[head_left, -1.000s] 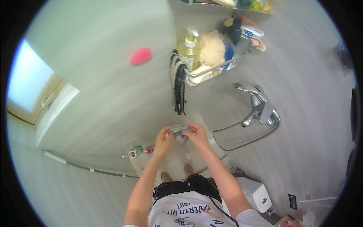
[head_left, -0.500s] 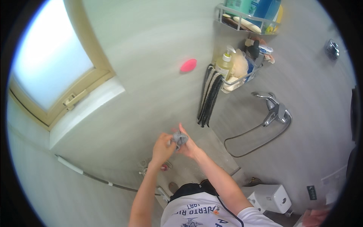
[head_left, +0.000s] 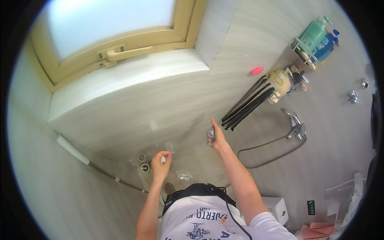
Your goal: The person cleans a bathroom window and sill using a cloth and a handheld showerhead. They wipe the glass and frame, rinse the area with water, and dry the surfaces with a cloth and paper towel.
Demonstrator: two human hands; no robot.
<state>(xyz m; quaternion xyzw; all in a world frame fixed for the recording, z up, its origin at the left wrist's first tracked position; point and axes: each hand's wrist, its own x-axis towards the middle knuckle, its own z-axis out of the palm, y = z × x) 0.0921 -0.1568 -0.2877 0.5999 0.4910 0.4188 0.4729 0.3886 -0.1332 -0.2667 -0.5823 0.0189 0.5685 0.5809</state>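
My right hand (head_left: 219, 141) is closed around a crumpled grey cloth (head_left: 211, 134), its thumb pointing up the wall. To its left and a little lower, my left hand (head_left: 161, 170) is pinched on a small white piece (head_left: 163, 159), too small to name. The two hands are apart. Beside my left hand, a round white container with a dark middle (head_left: 145, 167) stands low by the wall. A crinkled clear plastic piece (head_left: 170, 147) shows just beyond its fingertips.
A striped dark towel (head_left: 250, 105) hangs from a corner rack (head_left: 285, 96) of bottles, right of my right hand. Farther right are a chrome tap (head_left: 295, 130) and its looping hose (head_left: 266, 162). Clear plastic (head_left: 185, 176) lies on the floor. A window (head_left: 116, 56) with a sill is at upper left.
My hands have moved apart. The left has let go of the grey cloth and shifted left and down, now with a white piece; the right keeps the cloth. The view has turned toward the window.
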